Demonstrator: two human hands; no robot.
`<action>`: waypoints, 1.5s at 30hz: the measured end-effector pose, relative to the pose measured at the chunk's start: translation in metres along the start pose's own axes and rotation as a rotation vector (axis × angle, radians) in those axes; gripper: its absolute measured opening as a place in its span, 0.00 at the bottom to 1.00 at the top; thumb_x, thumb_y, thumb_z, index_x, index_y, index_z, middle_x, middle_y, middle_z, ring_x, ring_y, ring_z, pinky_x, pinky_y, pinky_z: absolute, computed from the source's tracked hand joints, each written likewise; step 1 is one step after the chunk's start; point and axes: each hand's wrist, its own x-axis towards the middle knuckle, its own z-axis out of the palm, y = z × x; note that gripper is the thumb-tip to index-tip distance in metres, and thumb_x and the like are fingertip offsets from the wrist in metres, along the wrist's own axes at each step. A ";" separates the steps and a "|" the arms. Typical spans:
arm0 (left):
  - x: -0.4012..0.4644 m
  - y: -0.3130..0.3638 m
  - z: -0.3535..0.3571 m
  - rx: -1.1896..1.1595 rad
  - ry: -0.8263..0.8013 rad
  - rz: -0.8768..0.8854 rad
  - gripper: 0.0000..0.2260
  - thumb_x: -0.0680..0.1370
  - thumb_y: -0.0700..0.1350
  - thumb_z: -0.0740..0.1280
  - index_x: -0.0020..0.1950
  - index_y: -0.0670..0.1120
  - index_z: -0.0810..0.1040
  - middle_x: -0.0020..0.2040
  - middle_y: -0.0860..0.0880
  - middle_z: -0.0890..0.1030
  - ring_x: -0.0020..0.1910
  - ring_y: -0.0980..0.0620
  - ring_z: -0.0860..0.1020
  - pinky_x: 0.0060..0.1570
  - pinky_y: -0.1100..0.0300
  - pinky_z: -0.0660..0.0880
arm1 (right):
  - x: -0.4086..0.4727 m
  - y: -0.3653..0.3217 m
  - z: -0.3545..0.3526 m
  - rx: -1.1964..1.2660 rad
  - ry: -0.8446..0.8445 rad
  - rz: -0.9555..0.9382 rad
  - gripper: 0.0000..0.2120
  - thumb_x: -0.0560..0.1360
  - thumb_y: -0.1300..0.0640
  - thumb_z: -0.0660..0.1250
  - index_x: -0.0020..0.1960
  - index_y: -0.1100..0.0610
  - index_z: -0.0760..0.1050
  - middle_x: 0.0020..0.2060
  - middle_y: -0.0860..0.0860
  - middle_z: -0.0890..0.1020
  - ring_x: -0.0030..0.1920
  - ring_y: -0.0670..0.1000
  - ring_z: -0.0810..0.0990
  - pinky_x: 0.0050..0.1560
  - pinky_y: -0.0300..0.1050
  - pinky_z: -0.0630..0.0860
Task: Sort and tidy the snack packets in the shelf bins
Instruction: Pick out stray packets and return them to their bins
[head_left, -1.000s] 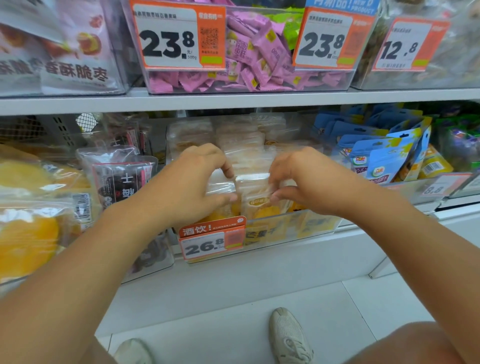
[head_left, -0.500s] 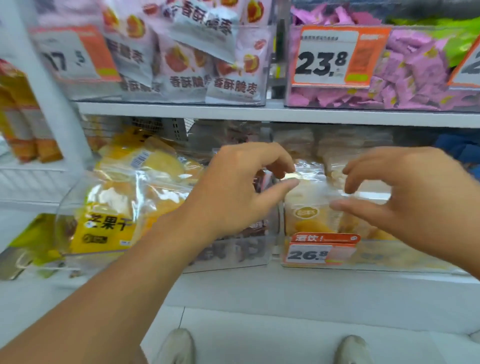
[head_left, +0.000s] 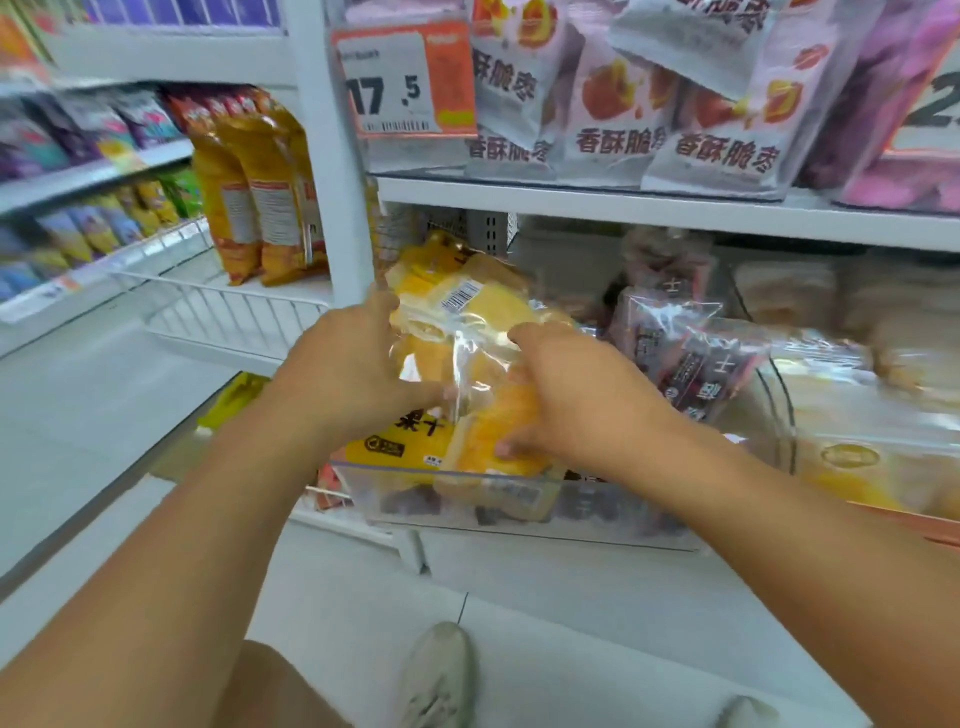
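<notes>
Both hands on the yellow mango packets at the left end of the clear bin on the lower shelf, just right of the white upright post. Left hand has fingers curled round the left edge of a clear-film packet, thumb looks pressed on the front; right hand grips the right side of the stack, fingertips pinching the lower packet near the bin's front wall. So both closed on packets, neither loose. Packets sit piled and tilted, barcode side up on the top one, label side facing front on the lower one w/ yellow print. Handling, my read: light, soft bags w/ dried fruit pieces inside, film is glossy and crinkly so likely slippery; contents shift, bag flops if held by one corner. Not fragile as such but squeezing hard could crush pieces or pop a seal. Best hold prob at the sealed side edges or top seam, both hands, then stand them upright facing front. Dark red packets lie just beside on the right in the same bin, touching the mango stack, look mixed in, so prob need separating. Pale packets further right, blurred, can't read. White jujube bags on the shelf above, price tag in front, not touched.
</notes>
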 end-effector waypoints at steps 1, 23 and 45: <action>-0.002 -0.003 -0.002 -0.004 -0.035 0.001 0.47 0.62 0.60 0.81 0.75 0.50 0.64 0.66 0.48 0.77 0.66 0.46 0.75 0.60 0.53 0.73 | 0.002 -0.002 -0.001 0.043 -0.013 0.004 0.40 0.61 0.44 0.82 0.67 0.54 0.70 0.56 0.52 0.79 0.57 0.56 0.78 0.51 0.48 0.77; -0.002 0.021 0.008 -1.170 0.197 -0.231 0.12 0.85 0.48 0.56 0.45 0.52 0.75 0.41 0.46 0.77 0.41 0.46 0.77 0.39 0.52 0.74 | -0.008 0.015 -0.017 0.666 0.630 -0.201 0.10 0.79 0.61 0.68 0.54 0.57 0.67 0.51 0.50 0.79 0.53 0.50 0.79 0.53 0.47 0.76; -0.040 0.145 0.042 -1.557 -0.093 0.153 0.18 0.74 0.35 0.73 0.58 0.54 0.77 0.51 0.45 0.86 0.51 0.43 0.85 0.44 0.42 0.82 | -0.085 0.067 -0.064 0.920 0.574 0.218 0.32 0.61 0.50 0.83 0.59 0.50 0.71 0.54 0.46 0.80 0.48 0.44 0.83 0.43 0.43 0.82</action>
